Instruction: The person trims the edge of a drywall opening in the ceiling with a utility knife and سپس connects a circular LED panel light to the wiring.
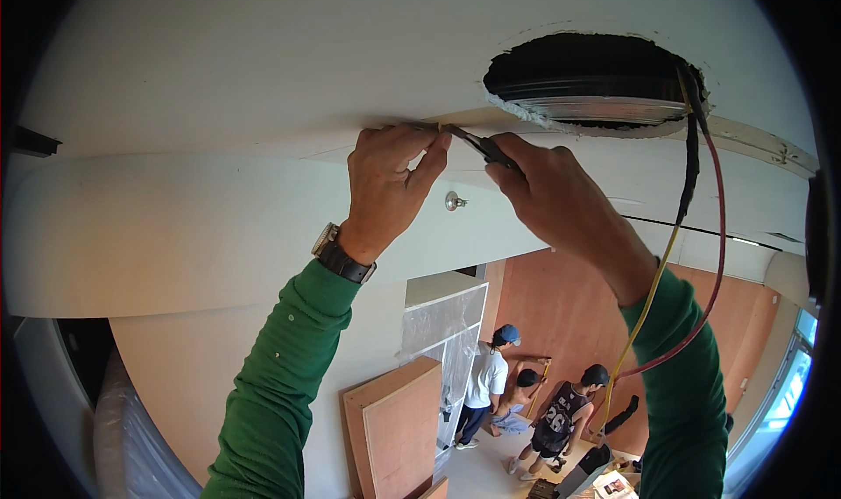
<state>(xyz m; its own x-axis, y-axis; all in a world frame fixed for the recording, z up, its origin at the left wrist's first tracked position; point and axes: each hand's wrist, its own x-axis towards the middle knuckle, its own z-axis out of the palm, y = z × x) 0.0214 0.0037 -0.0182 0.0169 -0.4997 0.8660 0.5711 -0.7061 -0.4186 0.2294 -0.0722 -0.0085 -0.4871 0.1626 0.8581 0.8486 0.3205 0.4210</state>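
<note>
My left hand (394, 175), a watch on its wrist, is raised to the white ceiling (289, 70), thumb and fingers closed by a thin edge or seam; what they pinch is too small to make out. My right hand (547, 192) grips a dark utility knife (491, 148), its blade tip at my left thumb and fingertips. Right of both hands is a ragged oval cut-out (587, 78), with black, red (722, 219) and yellow wires hanging from its right side. A small metal sprinkler head (455, 201) sits below my hands in the picture.
Three people (565, 416) are below by a wooden wall (543, 306). Wooden panels (390, 424) lean near a plastic-covered white unit (447, 332). Plastic sheeting (131, 429) drapes at lower left. A window (784, 394) is at far right, and tools lie on the floor.
</note>
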